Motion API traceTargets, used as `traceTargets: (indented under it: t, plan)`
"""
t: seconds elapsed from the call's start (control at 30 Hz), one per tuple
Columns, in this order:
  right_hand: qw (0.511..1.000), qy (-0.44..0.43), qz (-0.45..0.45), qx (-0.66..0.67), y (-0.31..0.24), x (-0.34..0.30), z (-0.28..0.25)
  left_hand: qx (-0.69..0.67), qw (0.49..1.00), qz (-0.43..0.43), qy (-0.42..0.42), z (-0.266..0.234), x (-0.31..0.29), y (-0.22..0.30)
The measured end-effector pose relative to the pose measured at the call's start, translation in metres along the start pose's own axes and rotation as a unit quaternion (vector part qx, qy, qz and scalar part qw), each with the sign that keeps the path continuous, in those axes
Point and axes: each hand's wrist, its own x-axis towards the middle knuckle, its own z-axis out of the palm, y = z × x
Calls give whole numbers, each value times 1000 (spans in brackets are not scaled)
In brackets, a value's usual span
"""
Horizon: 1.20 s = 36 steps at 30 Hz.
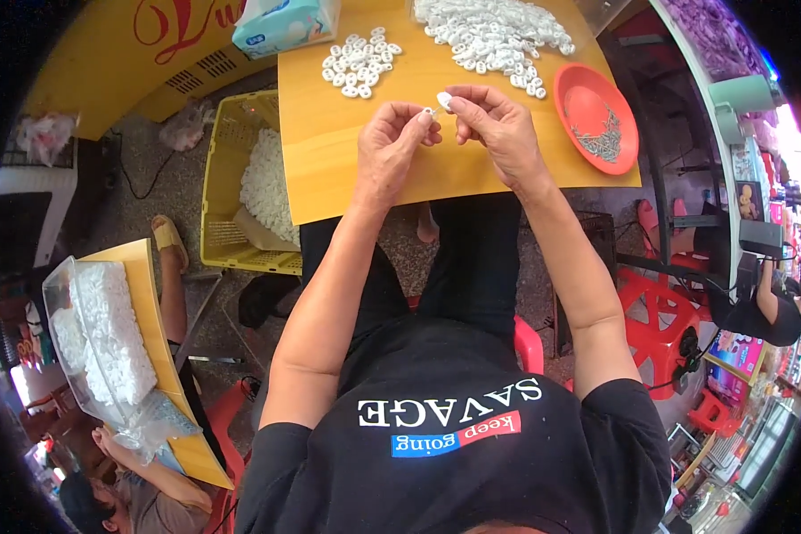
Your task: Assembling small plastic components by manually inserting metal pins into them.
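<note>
Right now a small white piece (444,100) is sitting pinched between the thumb and forefinger of the right hand (498,125), just above the yellow table (329,178). Facing it, the left hand (392,147) is pinching a tiny metal part (429,112), fingertips closed on it, and the two hands are meeting almost tip to tip over the table's middle. The metal part is too small to make out in shape.

Doing this well, as I judge it, is calling for both grips to stay at the very tips, so the mating faces are showing, with the wrists braced close over the board and the pieces lined up squarely before any push.

Beyond the hands, a small heap of white pieces (360,60) is lying toward the far left of the table, and a larger heap (494,36) is spreading along the far edge. An orange dish (574,98) holding metal parts (603,141) is resting at the right edge. A tissue pack (285,25) is standing at the far left corner. Below, left of the table, a yellow basket (222,178) is holding more white stock, and another person's hand (107,440) is holding a clear bag (98,329) of the same.
</note>
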Motion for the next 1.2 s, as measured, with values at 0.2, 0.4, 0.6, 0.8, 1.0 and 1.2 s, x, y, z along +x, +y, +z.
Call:
traceTargets:
  t: [0.2,0.4,0.6,0.8,1.0,1.2]
  plan:
    - [999,-1,-21,-27,-3,-4,2,-4,1000,-9,7,1,0,1]
    - [994,20,-46,-93,-4,-6,7,6,1000,-9,9,1,1,2]
    - [994,23,-52,-92,-1,-6,7,15,1000,-10,10,1,3,3]
    - [992,34,-64,-100,5,-5,13,41,999,-26,16,4,3,7]
    - [993,42,-59,-96,1,-12,17,29,998,-53,21,12,-4,19]
    - [996,61,-68,-17,-1,-33,35,52,997,-30,48,19,-23,33]
